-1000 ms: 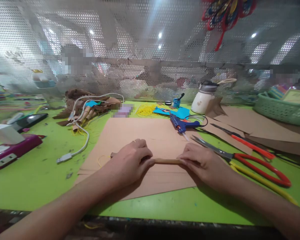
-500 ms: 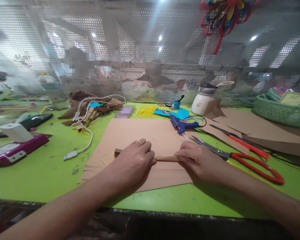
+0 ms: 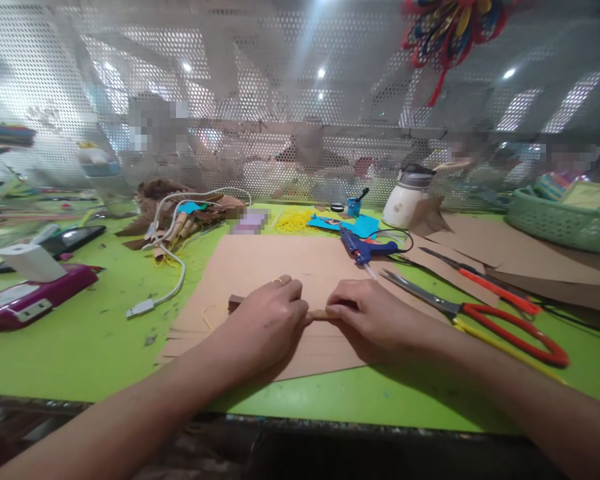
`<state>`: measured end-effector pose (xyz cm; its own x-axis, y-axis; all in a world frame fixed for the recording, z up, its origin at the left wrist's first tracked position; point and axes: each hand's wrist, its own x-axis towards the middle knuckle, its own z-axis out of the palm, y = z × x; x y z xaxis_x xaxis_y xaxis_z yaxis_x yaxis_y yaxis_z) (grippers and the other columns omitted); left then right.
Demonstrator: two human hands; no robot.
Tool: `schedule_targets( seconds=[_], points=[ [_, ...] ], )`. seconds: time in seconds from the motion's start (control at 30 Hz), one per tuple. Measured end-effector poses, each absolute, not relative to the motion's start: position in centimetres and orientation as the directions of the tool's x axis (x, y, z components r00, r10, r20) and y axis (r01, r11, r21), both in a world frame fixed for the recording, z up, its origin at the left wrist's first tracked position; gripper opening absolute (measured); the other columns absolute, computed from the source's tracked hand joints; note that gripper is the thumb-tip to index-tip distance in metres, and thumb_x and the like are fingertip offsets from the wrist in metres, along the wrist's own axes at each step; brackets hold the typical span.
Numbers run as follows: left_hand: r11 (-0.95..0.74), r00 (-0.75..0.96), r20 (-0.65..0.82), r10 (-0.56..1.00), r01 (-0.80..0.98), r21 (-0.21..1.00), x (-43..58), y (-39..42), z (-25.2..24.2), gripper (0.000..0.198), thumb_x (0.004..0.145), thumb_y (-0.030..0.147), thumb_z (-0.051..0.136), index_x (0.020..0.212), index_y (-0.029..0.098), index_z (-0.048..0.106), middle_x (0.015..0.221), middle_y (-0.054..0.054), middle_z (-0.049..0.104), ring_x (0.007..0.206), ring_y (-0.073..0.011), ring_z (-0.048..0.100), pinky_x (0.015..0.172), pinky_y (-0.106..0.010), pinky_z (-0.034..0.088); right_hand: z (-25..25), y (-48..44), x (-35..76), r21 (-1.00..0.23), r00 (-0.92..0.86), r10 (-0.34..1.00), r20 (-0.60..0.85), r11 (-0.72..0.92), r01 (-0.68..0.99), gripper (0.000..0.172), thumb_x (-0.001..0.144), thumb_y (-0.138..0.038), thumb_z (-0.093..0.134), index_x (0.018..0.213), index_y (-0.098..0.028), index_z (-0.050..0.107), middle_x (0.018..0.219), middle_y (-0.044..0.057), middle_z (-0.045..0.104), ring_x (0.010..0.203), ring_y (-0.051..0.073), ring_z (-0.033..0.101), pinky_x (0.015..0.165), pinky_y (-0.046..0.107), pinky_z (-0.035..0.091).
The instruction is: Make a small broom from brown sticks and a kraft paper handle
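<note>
A narrow rolled strip of brown paper lies across a stack of brown paper sheets. My left hand is closed around its left part, with a ring on one finger. The fingers of my right hand pinch the strip a short way to the right. Past my left hand a dark brown end sticks out, with a loop of yellow string beside it. Most of the strip is hidden under my fingers. Just beyond my right hand rests a blue glue gun.
Red-handled scissors and a second red-handled tool lie to the right, near a green basket. A white bottle stands at the back. On the left are a purple power strip and a white USB cable.
My right hand has slid left along the paper roll, closer to my left hand. The left hand has stayed nearly in place.
</note>
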<state>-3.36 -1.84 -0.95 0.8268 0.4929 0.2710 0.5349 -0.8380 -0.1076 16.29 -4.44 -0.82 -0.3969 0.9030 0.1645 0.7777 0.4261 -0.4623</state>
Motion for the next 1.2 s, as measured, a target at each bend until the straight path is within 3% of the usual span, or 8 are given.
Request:
schedule_targets(
  seconds=[0.2,0.47,0.73,0.9,1.03,1.2],
  points=[
    [-0.818,0.807,0.276,0.522,0.565,-0.106,-3.3,-1.8,-1.0,0.031,0.091,0.024,0.038,0.076,0.014,0.063,0.074,-0.007,0.052,0.073,-0.0189,0.046,0.064,-0.032,0.038,-0.7,-4.4,16.4,-0.548,-0.433,0.889,0.149,0.439,0.712,0.025,0.088,-0.022,0.043,0.092,-0.016,0.068,0.088,0.008,0.068,0.078,0.017,0.057,0.069,0.027,0.040],
    [-0.810,0.783,0.303,0.544,0.584,-0.053,-3.4,-1.9,-1.1,0.035,0.093,0.026,0.035,0.075,0.014,0.062,0.074,-0.007,0.052,0.073,-0.0179,0.046,0.063,-0.030,0.037,-0.6,-3.9,16.7,-0.695,-0.441,0.893,0.083,0.369,0.617,0.024,0.084,-0.020,0.045,0.086,-0.014,0.068,0.084,0.005,0.069,0.076,0.016,0.057,0.067,0.026,0.041],
    [-0.823,0.785,0.316,0.532,0.567,-0.021,-3.4,-1.8,-1.5,0.031,0.093,0.023,0.035,0.079,0.015,0.061,0.080,-0.007,0.051,0.080,-0.0184,0.046,0.071,-0.032,0.039,-1.2,-3.8,16.5,-0.744,-0.388,0.918,0.081,0.314,0.589,0.023,0.083,-0.020,0.045,0.083,-0.014,0.068,0.083,0.004,0.069,0.077,0.017,0.058,0.068,0.027,0.041],
    [-0.843,0.784,0.360,0.505,0.538,0.012,-3.4,-1.2,-1.8,0.022,0.091,0.023,0.039,0.093,0.016,0.060,0.081,-0.006,0.053,0.079,-0.0174,0.047,0.069,-0.030,0.039,-1.2,-3.7,16.5,-0.749,-0.429,0.894,0.130,0.372,0.548,0.026,0.086,-0.022,0.044,0.089,-0.018,0.069,0.093,0.005,0.070,0.084,0.018,0.060,0.075,0.028,0.042],
    [-0.847,0.792,0.339,0.507,0.531,0.026,-3.5,-0.9,-1.7,0.025,0.091,0.026,0.041,0.080,0.016,0.062,0.078,-0.005,0.053,0.075,-0.0160,0.048,0.066,-0.028,0.038,-1.1,-3.6,16.5,-0.739,-0.475,0.872,0.117,0.396,0.546,0.026,0.085,-0.023,0.046,0.094,-0.018,0.070,0.097,0.006,0.070,0.086,0.018,0.060,0.077,0.028,0.042],
    [-0.848,0.789,0.340,0.512,0.527,0.055,-3.5,-0.7,-1.8,0.030,0.092,0.029,0.039,0.079,0.015,0.063,0.078,-0.006,0.053,0.077,-0.0161,0.049,0.069,-0.028,0.039,-1.6,-3.6,16.5,-0.752,-0.412,0.906,0.098,0.338,0.566,0.026,0.085,-0.026,0.047,0.083,-0.017,0.071,0.085,0.005,0.071,0.077,0.019,0.060,0.070,0.029,0.042]
  ],
)
